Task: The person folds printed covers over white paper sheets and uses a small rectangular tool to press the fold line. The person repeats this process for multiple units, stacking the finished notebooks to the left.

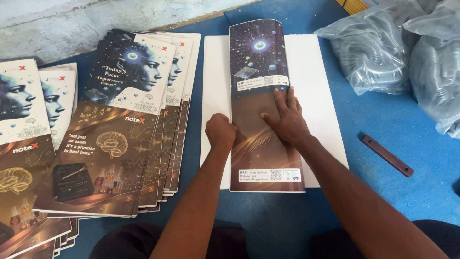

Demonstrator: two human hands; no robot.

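My right hand (287, 120) lies flat with fingers spread on the folded glossy dark cover (261, 105), which rests on a white sheet (316, 86) on the blue floor (383, 115), while my left hand (220, 132), maybe a fist, presses its left edge.

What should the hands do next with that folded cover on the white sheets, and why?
Probably slide the left hand, a fist on the fold, along the left edge of the folded cover to crease it. The right hand lies flat on the cover, pinning it to the white sheets, and the cover's far end curves up.
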